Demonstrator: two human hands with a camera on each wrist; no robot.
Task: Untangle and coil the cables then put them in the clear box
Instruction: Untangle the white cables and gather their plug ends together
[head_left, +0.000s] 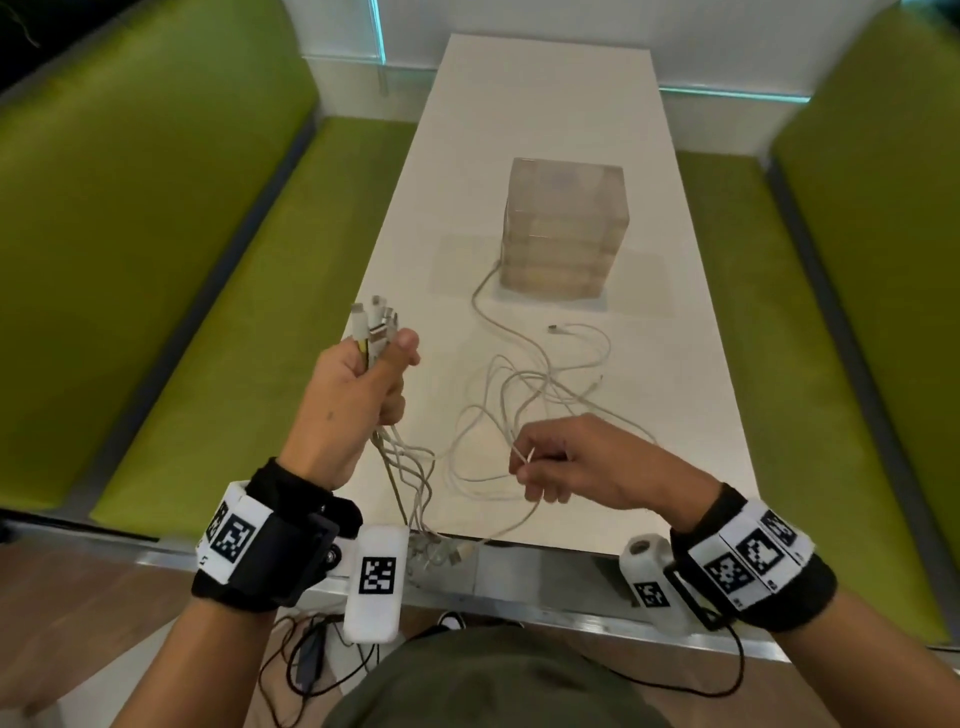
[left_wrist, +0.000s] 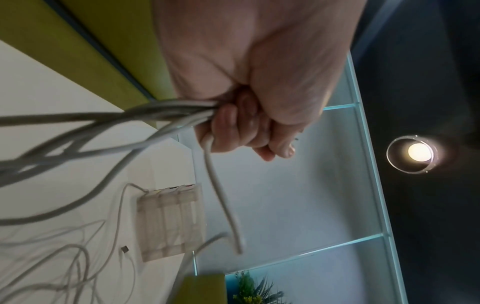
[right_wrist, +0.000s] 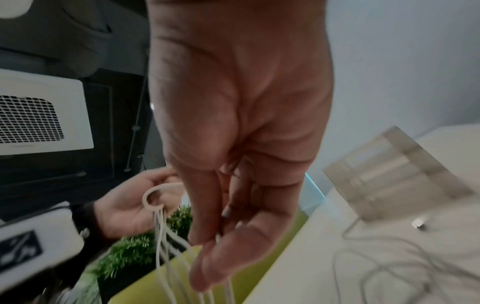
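Several white cables (head_left: 524, 395) lie tangled on the white table (head_left: 545, 104). My left hand (head_left: 358, 395) is raised over the table's near left edge and grips a bundle of cable ends (head_left: 375, 325), plugs sticking up above the fist; the strands (left_wrist: 155, 115) hang from the fist below. My right hand (head_left: 550, 465) pinches one thin white cable (head_left: 522, 453) just above the near tabletop. The clear box (head_left: 566, 228) stands upright mid-table, beyond the tangle, also seen in the wrist views (left_wrist: 171, 222) (right_wrist: 400, 172). One cable runs up to its base.
Green benches (head_left: 156, 260) flank the table on both sides. Some plugs (head_left: 441, 553) dangle over the table's near edge. A loose connector (head_left: 555, 328) lies in front of the box. Dark wires trail on the floor (head_left: 306, 660) below me.
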